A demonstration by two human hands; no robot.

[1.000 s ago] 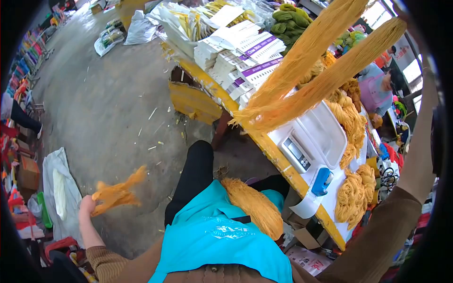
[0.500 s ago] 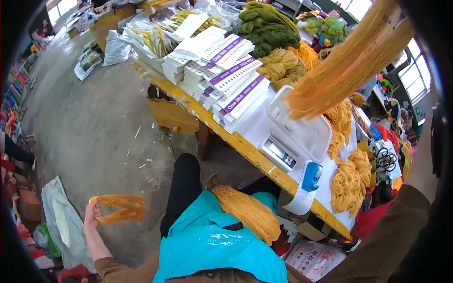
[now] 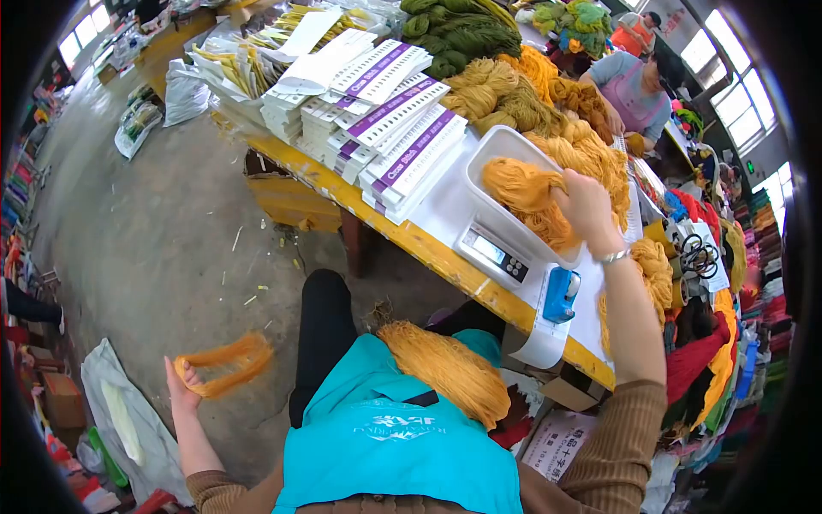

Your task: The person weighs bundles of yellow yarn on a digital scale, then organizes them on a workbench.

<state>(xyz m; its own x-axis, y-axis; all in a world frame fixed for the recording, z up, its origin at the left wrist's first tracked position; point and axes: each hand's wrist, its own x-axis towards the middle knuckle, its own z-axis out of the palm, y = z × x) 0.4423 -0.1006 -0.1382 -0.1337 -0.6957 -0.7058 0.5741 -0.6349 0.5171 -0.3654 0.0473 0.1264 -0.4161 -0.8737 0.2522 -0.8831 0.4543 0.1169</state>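
Out to the left over the floor, my left hand (image 3: 181,390) is closed on a thin loop of orange thread (image 3: 229,363), which hangs open and is slightly blurred. My right hand (image 3: 591,210) pinches one end of an orange thread skein (image 3: 521,187) lying in a clear plastic tub (image 3: 486,142). That tub sits on a digital scale (image 3: 495,254) whose display is too small to read. Across my lap, on a turquoise apron (image 3: 377,454), rests a thick hank of golden-orange thread (image 3: 449,368).
Stacks of printed Cross Stitch cards (image 3: 411,146) stand left of the tub. Beside the scale is a blue tape dispenser (image 3: 561,295). Green thread hanks (image 3: 462,38) and golden ones (image 3: 582,150) lie behind. Black scissors (image 3: 698,255) are at the right. Another person (image 3: 634,90) works beyond the table.
My right hand has brought the orange skein down from high at the right into the tub. The loop in my left hand has swung and opened. Another person has come into view.
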